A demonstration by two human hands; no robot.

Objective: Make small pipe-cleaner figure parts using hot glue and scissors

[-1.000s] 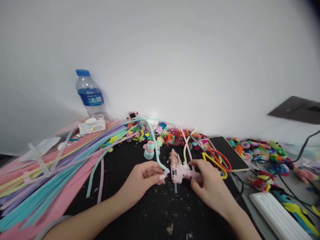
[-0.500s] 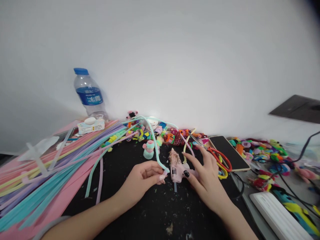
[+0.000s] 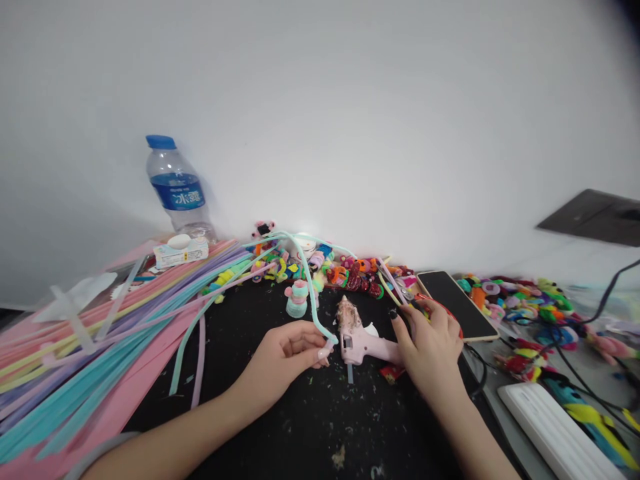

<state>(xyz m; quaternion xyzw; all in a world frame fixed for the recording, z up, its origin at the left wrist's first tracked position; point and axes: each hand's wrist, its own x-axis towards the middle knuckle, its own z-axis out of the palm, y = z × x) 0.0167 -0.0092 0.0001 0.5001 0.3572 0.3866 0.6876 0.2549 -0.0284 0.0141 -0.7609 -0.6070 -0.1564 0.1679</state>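
My left hand (image 3: pixel 300 353) is closed, thumb and fingertips pinching the near end of a mint-green pipe cleaner (image 3: pixel 311 293) that arches up and back. Just right of it lies a pale pink hot glue gun (image 3: pixel 356 340), its nozzle end crusted brown and pointing away. My right hand (image 3: pixel 433 343) rests past the glue gun's handle, fingers curled over the red-handled scissors (image 3: pixel 454 325), which it mostly hides. By its thumb are a yellow pipe cleaner (image 3: pixel 389 290) and a lilac one (image 3: pixel 393 279). A small mint and pink pipe-cleaner figure (image 3: pixel 297 299) stands behind my left hand.
Bundled pastel pipe cleaners (image 3: pixel 125 333) spread over the left side. A water bottle (image 3: pixel 177 190) leans by the wall. Small colourful figures (image 3: pixel 345 273) line the back. A phone (image 3: pixel 457 307), dark cables (image 3: pixel 575 373) and a white power strip (image 3: pixel 555 427) lie right.
My right hand has moved right, from above the glue gun's handle to the scissors, and its fingers have curled in. The yellow and lilac pipe cleaners have shifted right. My left hand stays put.
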